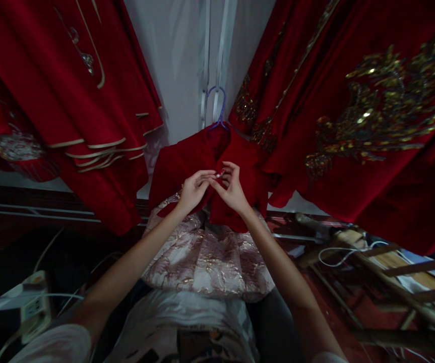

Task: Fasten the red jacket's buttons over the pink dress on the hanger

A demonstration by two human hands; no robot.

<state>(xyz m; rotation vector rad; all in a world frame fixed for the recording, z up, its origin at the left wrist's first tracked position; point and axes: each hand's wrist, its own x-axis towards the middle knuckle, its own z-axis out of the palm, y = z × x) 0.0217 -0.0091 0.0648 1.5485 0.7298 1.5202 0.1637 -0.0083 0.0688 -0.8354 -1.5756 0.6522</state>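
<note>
A red jacket [179,156] hangs in front of me on a purple hanger [223,103], its lower part over a pale pink brocade cloth [217,257] with shiny threads. My left hand [196,187] and my right hand [231,189] meet at the jacket's front. Between their fingertips is a small ornament [219,175] with pale and reddish beads. The right thumb and fingers are bent around it, and the left fingers pinch at its near side. Its exact shape is too small to make out.
Red garments with light piping [100,116] hang on the left. Others with gold sequin embroidery [372,111] hang on the right. A power strip [36,307] with cables lies at lower left. A wooden rack [383,282] with white cable stands at lower right.
</note>
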